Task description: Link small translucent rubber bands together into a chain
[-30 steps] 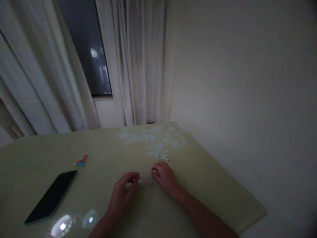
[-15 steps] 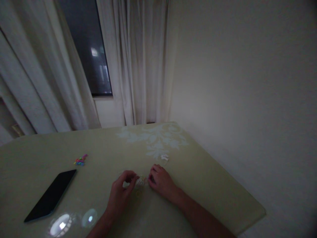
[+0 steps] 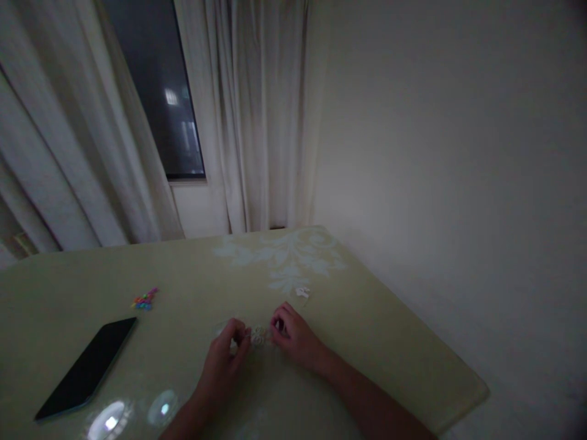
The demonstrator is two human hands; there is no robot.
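Between my two hands lies a small pale piece with a flower-like, looped outline (image 3: 258, 335); its exact kind is too blurred to make out. At its left side, my left hand (image 3: 229, 351) has thumb and fingertips pinched together. My right hand (image 3: 293, 336) pinches at the right side of the piece, its thumb and forefinger curled into a ring. Whatever sits inside either pinch is hidden by the fingertips. Both hands stay low over the table, close to its surface.
A pale green tabletop (image 3: 192, 275) with a white floral print spreads below. Further left lie a dark phone or tablet (image 3: 87, 370) and a pile of small colourful pieces (image 3: 145, 299). A little white item (image 3: 302, 293) rests beyond my right hand. Curtains and a wall stand behind.
The pale piece now appears flatter and more open between my hands. A small yellowish ring seen below it earlier no longer shows. The view has shifted slightly.
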